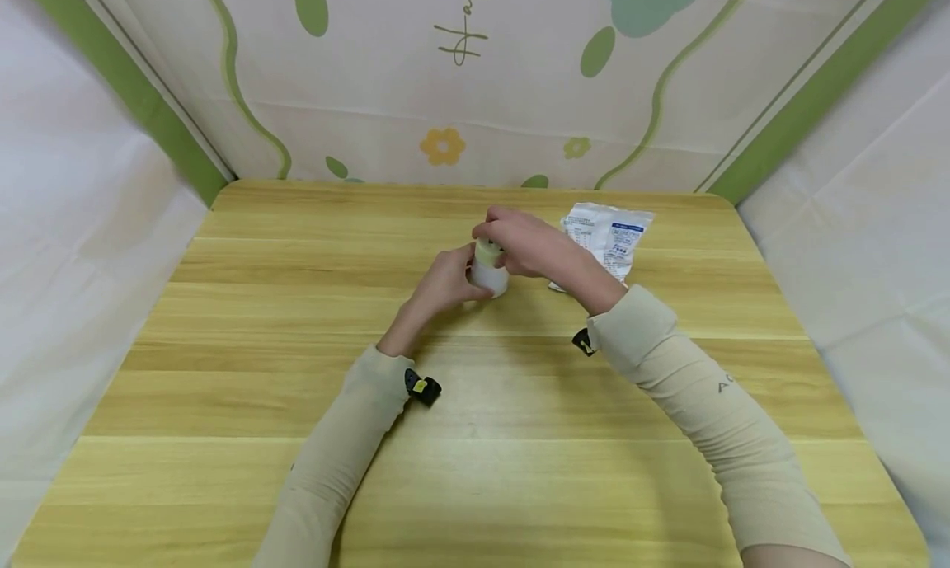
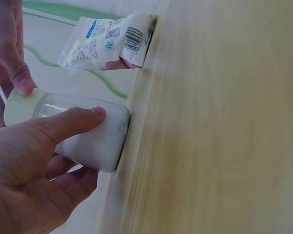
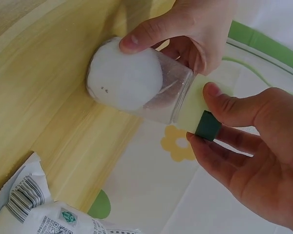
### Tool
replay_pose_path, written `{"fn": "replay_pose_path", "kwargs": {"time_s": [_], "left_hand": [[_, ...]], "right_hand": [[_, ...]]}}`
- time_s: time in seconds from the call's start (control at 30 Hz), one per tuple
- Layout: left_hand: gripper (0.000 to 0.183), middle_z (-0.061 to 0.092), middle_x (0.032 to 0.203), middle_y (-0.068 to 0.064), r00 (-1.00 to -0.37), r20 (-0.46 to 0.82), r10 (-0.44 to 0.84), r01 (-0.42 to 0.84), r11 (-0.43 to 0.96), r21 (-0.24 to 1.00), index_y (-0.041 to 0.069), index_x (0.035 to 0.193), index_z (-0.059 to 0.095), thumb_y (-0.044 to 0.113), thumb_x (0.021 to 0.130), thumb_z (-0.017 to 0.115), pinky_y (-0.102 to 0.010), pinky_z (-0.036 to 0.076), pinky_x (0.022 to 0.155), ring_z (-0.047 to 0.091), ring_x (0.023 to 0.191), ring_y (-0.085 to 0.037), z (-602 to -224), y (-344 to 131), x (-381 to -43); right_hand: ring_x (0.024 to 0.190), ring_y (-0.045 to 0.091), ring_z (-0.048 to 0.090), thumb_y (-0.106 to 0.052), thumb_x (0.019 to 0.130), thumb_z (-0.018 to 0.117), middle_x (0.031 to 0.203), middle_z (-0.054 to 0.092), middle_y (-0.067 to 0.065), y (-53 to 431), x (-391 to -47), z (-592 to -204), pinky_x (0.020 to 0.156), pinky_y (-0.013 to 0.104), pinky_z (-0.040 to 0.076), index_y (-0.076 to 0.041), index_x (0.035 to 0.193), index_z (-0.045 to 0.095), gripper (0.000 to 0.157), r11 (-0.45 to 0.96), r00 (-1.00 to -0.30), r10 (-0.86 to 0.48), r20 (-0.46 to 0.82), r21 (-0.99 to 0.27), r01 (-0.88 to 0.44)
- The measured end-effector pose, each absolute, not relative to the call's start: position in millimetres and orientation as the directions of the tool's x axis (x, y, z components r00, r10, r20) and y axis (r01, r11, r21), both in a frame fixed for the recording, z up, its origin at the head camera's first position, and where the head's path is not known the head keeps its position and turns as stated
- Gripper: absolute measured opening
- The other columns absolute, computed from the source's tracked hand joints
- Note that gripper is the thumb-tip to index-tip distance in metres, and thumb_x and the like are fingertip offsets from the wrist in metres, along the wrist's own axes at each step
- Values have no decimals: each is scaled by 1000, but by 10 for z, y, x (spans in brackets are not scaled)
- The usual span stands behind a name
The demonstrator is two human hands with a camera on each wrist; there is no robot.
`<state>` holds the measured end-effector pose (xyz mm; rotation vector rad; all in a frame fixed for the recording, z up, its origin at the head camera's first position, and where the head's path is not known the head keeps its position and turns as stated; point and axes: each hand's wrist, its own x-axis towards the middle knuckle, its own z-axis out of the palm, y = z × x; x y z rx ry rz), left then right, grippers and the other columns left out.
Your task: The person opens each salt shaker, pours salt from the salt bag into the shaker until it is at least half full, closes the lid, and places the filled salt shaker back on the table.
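Observation:
A clear jar (image 3: pixel 166 97) with white contents stands upright on the table. Its pale yellow lid (image 3: pixel 188 105) is on top and has a dark green tab (image 3: pixel 208 126) at the side. My left hand (image 1: pixel 448 283) grips the jar's body, thumb on one side and fingers on the other, as the left wrist view (image 2: pixel 44 165) shows. From above, my right hand (image 1: pixel 529 242) holds the lid; in the right wrist view its thumb (image 3: pixel 229 105) and fingers are curled round the lid's rim.
A white printed packet (image 1: pixel 604 238) with a barcode lies behind the right forearm, to the jar's right. The wooden table (image 1: pixel 475 469) carries all this. A flowered fabric panel (image 1: pixel 371 73) rises at the table's far edge, with white cloth on both sides.

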<state>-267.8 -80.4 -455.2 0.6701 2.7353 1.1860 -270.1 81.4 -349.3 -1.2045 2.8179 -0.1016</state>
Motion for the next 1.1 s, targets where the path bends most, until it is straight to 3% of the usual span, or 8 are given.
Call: {"fn": "replay_pose_path", "kwargs": {"time_s": [0.3,0.53,0.77,1.1], "left_hand": [[59,61,119,-9,-900,92,425,355,595,721,7,125,51,21,74,79,-33,49,89,59,107,-20,-4545,-790,-2698],[60,61,119,-9,-900,80,428,349,598,722,6,126,51,21,74,79,-33,49,89,59,107,-20,-4531,-778,-2703],[63,60,120,-10,-901,77,427,342,588,733,6,127,49,20,74,79,-33,49,89,59,108,-20,-4558,-789,-2709],[60,61,119,-9,-897,84,435,358,599,716,7,125,51,22,74,79,-34,49,88,59,106,-21,-4564,-804,-2713]], "right_hand": [[104,24,55,15,71,65,115,55,6,874,-2774,-3479,88,37,47,-11,111,63,47,616,-618,-785,-34,-147,-774],[103,23,56,16,72,65,114,55,6,879,-2768,-3456,87,35,48,-10,111,65,47,622,-625,-779,-40,-170,-764],[108,24,55,23,69,55,117,57,7,852,-2774,-3481,90,36,47,-11,108,67,53,584,-586,-809,-30,-147,-798],[94,23,57,12,72,68,106,58,9,804,-2770,-3445,81,34,49,-11,113,64,47,669,-661,-744,-101,-110,-735]]}}
